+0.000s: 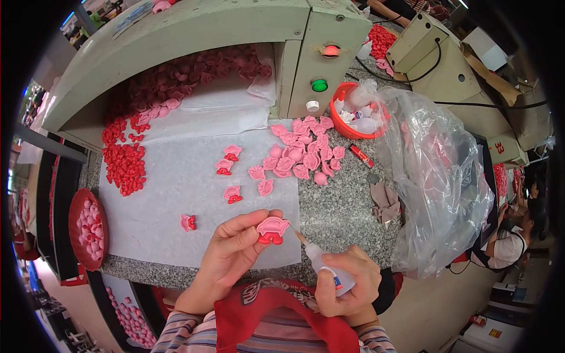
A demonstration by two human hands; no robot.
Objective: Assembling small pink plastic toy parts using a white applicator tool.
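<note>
My left hand (235, 244) pinches a small pink molded plastic piece (273, 228) with red feet along its lower side, its hollow side facing up. In my right hand (353, 279) is a white glue bottle (329, 266), squeezed between thumb and fingers. The bottle's thin nozzle points up-left, close to the right side of the pink piece; whether they touch I cannot tell. On the white paper (176, 188) beyond lie several similar pink pieces with red feet (232, 194). A loose heap of pink shell pieces (303, 150) spreads over the paper's right edge.
Red feet parts (125, 167) pile at the left, above a red basket (75, 235) of pink parts. A pale green machine (297, 65) with a low opening stands behind. To the right are an orange bucket (343, 123) of bottles, a red tube (361, 156), a cloth (385, 203) and a clear plastic bag (438, 182).
</note>
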